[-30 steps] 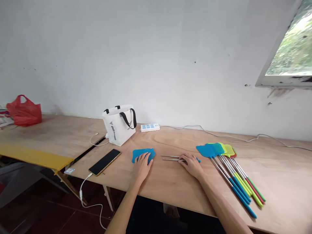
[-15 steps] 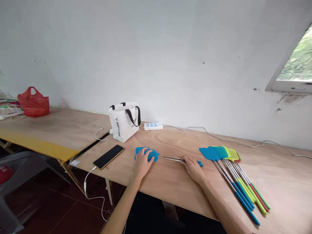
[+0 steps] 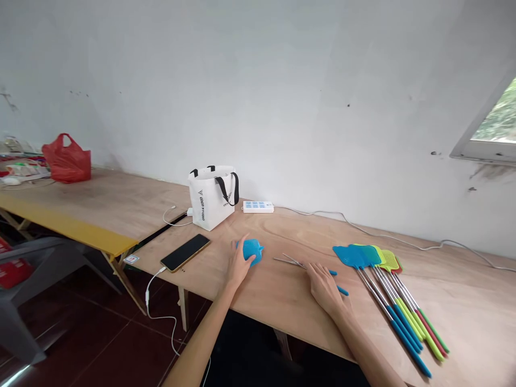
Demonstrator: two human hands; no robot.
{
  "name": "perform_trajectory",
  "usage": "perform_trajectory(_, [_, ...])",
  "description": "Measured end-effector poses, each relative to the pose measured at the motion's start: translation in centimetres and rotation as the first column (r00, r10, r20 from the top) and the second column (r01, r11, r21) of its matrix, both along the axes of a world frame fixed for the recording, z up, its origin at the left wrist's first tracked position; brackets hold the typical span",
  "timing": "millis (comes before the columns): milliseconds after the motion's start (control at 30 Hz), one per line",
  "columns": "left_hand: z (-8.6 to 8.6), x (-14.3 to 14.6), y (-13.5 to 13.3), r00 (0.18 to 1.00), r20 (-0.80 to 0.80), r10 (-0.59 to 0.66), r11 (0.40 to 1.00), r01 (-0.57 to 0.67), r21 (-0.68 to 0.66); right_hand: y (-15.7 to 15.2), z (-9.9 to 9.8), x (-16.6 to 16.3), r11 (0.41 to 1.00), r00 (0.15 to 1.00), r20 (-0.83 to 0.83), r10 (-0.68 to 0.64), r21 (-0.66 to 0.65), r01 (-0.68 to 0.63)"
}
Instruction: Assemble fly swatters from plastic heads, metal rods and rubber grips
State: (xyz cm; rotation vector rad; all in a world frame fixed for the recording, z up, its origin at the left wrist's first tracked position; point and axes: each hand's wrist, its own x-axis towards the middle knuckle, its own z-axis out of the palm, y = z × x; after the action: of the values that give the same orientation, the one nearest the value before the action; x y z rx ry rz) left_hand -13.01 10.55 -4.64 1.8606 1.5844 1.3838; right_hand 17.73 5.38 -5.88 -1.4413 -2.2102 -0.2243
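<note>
My left hand (image 3: 238, 264) is closed on the edge of a blue fly swatter head (image 3: 252, 251), thumb along its near side; whether more heads lie under it is hidden. To the right, my right hand (image 3: 323, 285) lies curled over thin metal swatter handles, which cross under the fingers. Their bare metal ends (image 3: 288, 261) stick out on the left, and two blue grips (image 3: 342, 290) show on the right. The ends do not touch the blue head. Farther right lies a row of fly swatters (image 3: 377, 285) with blue, yellow-green and red heads.
A phone (image 3: 185, 252) on a white charging cable lies at the left table edge. Behind it stand a white tote bag (image 3: 212, 204) and a power strip (image 3: 258, 207), whose cord runs along the wall. A red plastic bag (image 3: 66, 161) sits on the far-left table.
The blue heads, spread out before, now show as one flat head in my left hand. Under my right hand the handles have fanned apart and cross. The view has shifted slightly.
</note>
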Motion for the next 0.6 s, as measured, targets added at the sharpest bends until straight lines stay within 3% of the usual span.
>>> perform_trajectory(100, [0.6,0.3,-0.3,0.983,0.159,-0.092,0.994,0.083,0.065,-1.0,-0.1,-0.2,1.0,1.0,-0.015,-0.01,-0.009,0.01])
perform_trajectory(300, [1.4,3.2,-1.6,0.872,0.422,-0.249,0.947,0.311,-0.084,-3.8,-0.6,-0.3,0.996,0.995,-0.075,-0.066,-0.064,0.061])
perform_trajectory(467, [1.2,7.3,-3.6,0.755,0.624,-0.201,0.91,0.38,-0.166,-5.8,-0.9,0.4,0.992,0.986,-0.122,-0.11,-0.067,0.102])
perform_trajectory(600, [1.1,8.9,-4.8,0.725,0.663,-0.187,0.866,0.441,-0.237,-6.2,-0.4,0.3,0.993,0.986,-0.143,-0.086,-0.093,0.073])
